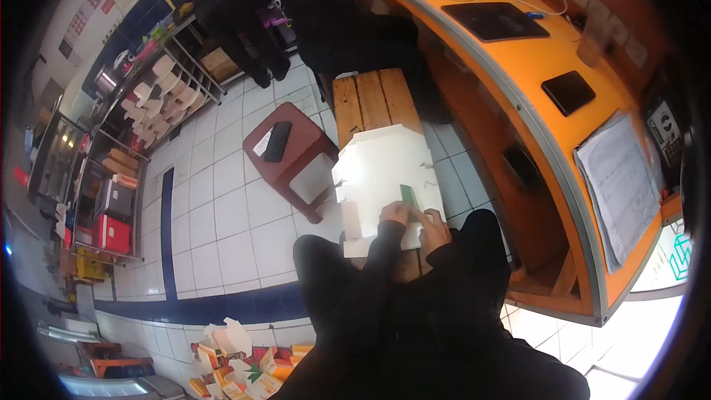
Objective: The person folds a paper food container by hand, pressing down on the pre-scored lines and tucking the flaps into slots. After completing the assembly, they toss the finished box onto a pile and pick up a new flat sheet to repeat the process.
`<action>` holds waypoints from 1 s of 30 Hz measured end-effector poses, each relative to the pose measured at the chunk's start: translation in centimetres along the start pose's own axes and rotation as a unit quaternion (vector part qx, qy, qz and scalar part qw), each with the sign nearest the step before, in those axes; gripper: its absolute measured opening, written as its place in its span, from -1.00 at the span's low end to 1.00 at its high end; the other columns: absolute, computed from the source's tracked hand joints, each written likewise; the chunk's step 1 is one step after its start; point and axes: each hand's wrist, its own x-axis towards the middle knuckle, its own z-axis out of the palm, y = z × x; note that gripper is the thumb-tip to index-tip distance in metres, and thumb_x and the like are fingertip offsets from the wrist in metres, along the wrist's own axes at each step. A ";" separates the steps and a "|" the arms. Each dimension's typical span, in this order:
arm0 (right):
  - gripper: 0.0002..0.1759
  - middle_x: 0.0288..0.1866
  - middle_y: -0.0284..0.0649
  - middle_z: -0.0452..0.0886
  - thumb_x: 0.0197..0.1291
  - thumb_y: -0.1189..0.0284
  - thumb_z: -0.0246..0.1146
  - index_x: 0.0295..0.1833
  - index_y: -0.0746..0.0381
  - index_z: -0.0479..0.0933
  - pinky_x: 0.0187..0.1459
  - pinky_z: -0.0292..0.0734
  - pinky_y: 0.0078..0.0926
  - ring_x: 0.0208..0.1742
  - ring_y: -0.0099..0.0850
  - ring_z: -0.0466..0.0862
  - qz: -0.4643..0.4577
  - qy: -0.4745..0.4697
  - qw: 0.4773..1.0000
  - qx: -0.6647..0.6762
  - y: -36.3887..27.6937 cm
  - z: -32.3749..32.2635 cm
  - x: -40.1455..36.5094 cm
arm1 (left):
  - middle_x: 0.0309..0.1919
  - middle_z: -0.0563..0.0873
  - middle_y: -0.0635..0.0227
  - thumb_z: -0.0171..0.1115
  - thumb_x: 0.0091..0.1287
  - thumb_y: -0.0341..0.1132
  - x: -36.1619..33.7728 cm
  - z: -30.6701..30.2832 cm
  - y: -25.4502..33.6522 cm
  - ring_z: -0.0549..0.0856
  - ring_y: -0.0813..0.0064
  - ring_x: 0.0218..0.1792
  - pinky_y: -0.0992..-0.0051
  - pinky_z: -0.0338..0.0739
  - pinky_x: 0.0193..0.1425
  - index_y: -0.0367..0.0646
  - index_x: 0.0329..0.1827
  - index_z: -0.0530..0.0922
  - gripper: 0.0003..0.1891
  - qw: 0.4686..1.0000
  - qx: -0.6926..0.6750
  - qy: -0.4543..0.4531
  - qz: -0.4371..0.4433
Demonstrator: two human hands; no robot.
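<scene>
A large, flat, white cardboard box blank (385,163) with cut flaps lies on the slatted brown wooden bench (370,100), covering its near part; a narrow green strip (408,195) shows on the blank beside the hands. The bare left hand (396,212), its fingers curled closely together, rests on the blank above the bench; the bare right hand (435,231), fingers bent, touches it just beside the left; whether either pinches the cardboard I cannot tell. Left of the bench stands a maroon plastic stool (305,137) bearing a black phone (278,142); right of the bench runs an orange-topped counter (535,67) with a black rectangular phone (568,93) and a stack of white paper sheets (616,185); a dark-clothed person (341,22) is at the bench's far end; a pile of yellow, white and red cardboard pieces (244,359) lies to the bench's near left.
</scene>
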 end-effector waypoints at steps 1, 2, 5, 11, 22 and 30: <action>-0.27 0.13 -0.08 0.42 -0.04 0.62 0.29 0.35 0.08 0.39 0.10 0.50 -0.10 0.12 -0.05 0.54 -0.008 0.049 0.995 0.087 -0.1 -0.4 -0.6 | -0.31 0.76 0.16 0.23 0.34 -0.17 0.5 0.3 -0.8 0.71 0.34 -0.37 0.41 0.58 -0.26 -0.31 -0.08 0.68 -0.66 0.994 -0.103 0.005 -0.021; -0.27 0.13 -0.08 0.42 -0.04 0.62 0.29 0.35 0.08 0.39 0.10 0.50 -0.10 0.12 -0.05 0.54 -0.005 0.052 0.995 0.088 0.1 -0.5 -0.9 | -0.37 0.75 0.26 0.26 0.35 -0.23 1.0 0.5 -1.8 0.69 0.48 -0.53 0.52 0.59 -0.46 -0.33 -0.10 0.68 -0.70 0.978 -0.203 0.011 -0.044; -0.39 0.11 0.05 0.49 0.07 0.52 0.38 0.29 0.17 0.42 0.02 0.59 -0.34 -0.02 -0.29 0.67 0.131 0.138 0.883 0.428 0.4 0.6 -2.0 | -0.35 0.74 0.30 0.26 0.37 -0.27 1.4 0.3 -3.4 0.70 0.50 -0.47 0.54 0.64 -0.41 -0.30 -0.09 0.68 -0.75 0.972 -0.230 0.018 -0.044; -0.66 -0.09 -0.11 0.67 0.18 0.50 0.34 0.09 0.26 0.60 -0.08 0.61 -0.45 -0.11 -0.32 0.72 0.042 0.142 0.952 0.269 -0.4 -0.2 -2.0 | -0.27 0.74 0.26 0.22 0.40 -0.38 -0.5 0.5 -1.6 0.71 0.50 -0.35 0.48 0.70 -0.31 -0.37 -0.04 0.64 -0.78 0.968 -0.252 0.002 0.003; -0.71 -0.15 -0.08 0.69 0.26 0.41 0.31 0.06 0.26 0.63 -0.15 0.62 -0.47 -0.20 -0.30 0.75 0.093 0.163 0.961 0.203 1.3 2.0 -1.6 | -0.13 0.78 0.10 0.21 0.34 -0.36 -6.8 0.1 3.8 0.79 0.23 -0.21 0.39 0.63 -0.10 -0.24 0.06 0.65 -0.72 0.995 0.063 0.013 0.080; -0.70 -0.19 -0.02 0.68 0.24 0.36 0.29 0.04 0.25 0.61 -0.22 0.58 -0.29 -0.22 -0.21 0.72 0.142 0.181 0.961 0.155 2.8 1.8 -0.5 | -0.09 0.75 0.13 0.12 0.33 -0.43 -9.1 -6.6 4.6 0.72 0.20 -0.03 0.35 0.54 0.12 -0.20 0.09 0.61 -0.71 0.952 0.044 0.176 0.246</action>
